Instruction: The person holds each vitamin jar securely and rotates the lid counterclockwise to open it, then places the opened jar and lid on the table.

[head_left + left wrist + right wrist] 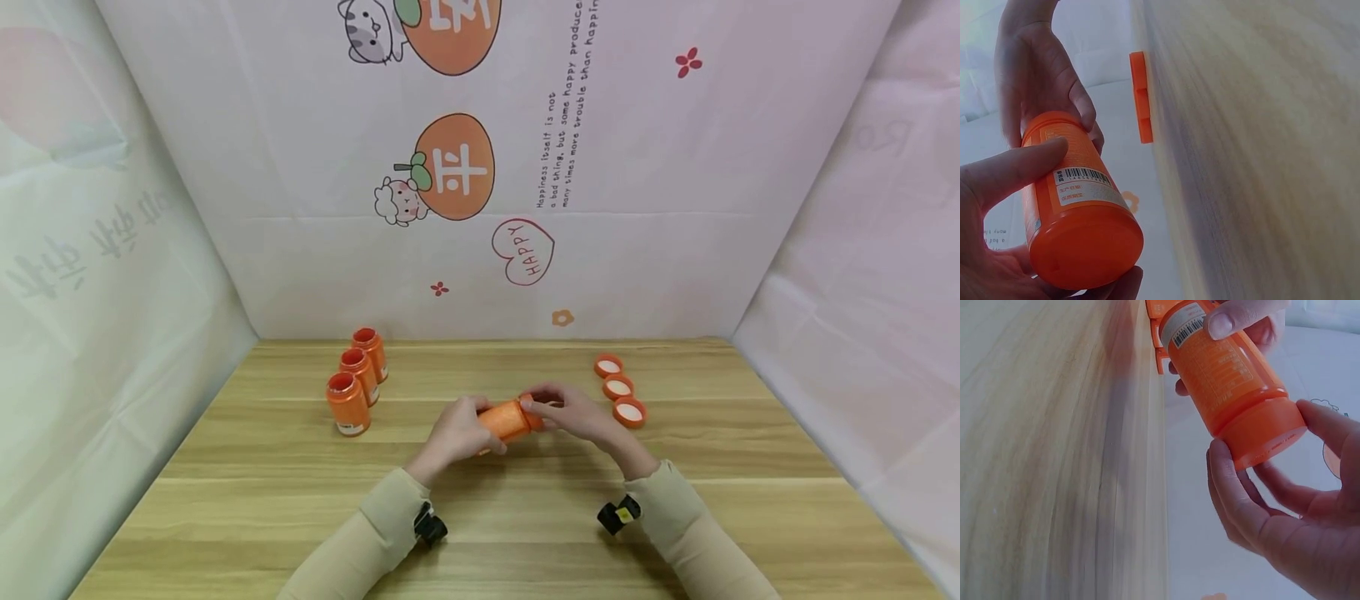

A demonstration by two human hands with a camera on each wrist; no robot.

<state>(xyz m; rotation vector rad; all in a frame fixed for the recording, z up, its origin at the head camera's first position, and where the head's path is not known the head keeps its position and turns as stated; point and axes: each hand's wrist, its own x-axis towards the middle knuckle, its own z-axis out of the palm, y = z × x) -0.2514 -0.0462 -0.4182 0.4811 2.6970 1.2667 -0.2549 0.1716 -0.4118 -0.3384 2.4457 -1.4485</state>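
An orange plastic bottle [504, 420] is held tilted above the middle of the table. My left hand [461, 430] grips its body, with the thumb lying along the printed label near the barcode [1088, 176]. At the other end sits an orange screw cap [1262, 432]. The fingers and thumb of my right hand [573, 412] pinch the cap's rim from both sides. In the right wrist view the cap covers the bottle's mouth; how tightly it sits I cannot tell.
Several similar things stand around: three uncapped orange bottles [348, 405] in a row at the left, and three orange caps [629, 412] with white insides facing up at the right. The wooden table [495, 533] ends at a white printed backdrop [630, 275].
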